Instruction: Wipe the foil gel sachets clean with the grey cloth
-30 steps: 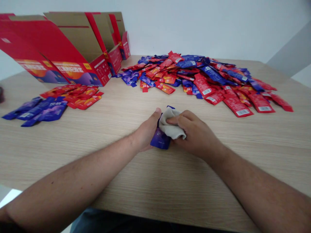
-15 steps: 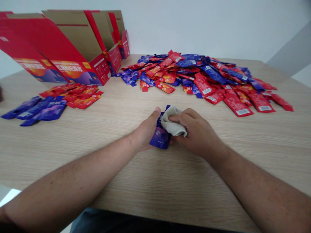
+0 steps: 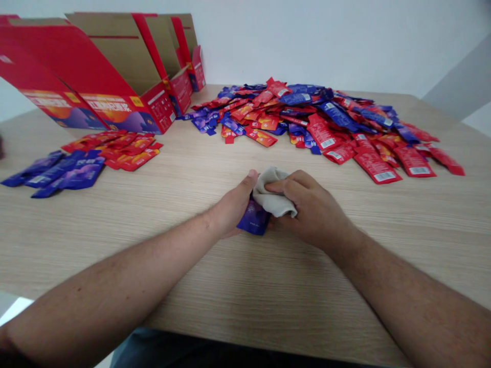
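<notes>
Near the middle of the table, my left hand (image 3: 235, 207) grips a blue-purple sachet (image 3: 253, 219) from the left side, thumb along its edge. A pale grey cloth (image 3: 273, 197) is bunched in my right hand (image 3: 312, 209), whose fingers press it onto the sachet's printed face. The cloth covers the sachet's upper part, and only its lower part shows. Most of my left fingers are hidden beneath the sachet.
A big heap of red and blue sachets (image 3: 307, 110) lies at the table's back. To the left are smaller groups of red sachets (image 3: 128, 148) and blue sachets (image 3: 67, 171). Behind these stand open red cardboard boxes (image 3: 115, 110) along the wooden table (image 3: 245, 301).
The cloth has shifted slightly over the sachet and now hides its top edge, which showed before. Both hands stay in nearly the same place.
</notes>
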`<action>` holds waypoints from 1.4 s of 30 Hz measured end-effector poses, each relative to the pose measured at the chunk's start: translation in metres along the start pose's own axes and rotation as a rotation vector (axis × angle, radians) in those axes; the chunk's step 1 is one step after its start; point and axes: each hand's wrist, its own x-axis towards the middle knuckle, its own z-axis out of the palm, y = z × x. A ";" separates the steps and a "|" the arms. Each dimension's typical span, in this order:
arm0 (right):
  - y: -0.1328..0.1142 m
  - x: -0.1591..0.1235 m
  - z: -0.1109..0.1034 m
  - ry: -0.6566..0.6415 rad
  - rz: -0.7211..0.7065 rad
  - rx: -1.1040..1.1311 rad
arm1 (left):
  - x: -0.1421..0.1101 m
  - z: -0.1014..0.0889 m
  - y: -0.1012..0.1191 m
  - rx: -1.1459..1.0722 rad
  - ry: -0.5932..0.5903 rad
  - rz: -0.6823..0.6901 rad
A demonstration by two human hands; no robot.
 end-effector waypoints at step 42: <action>0.019 0.006 0.000 0.161 0.043 -0.025 | 0.001 -0.013 -0.001 0.080 -0.095 -0.030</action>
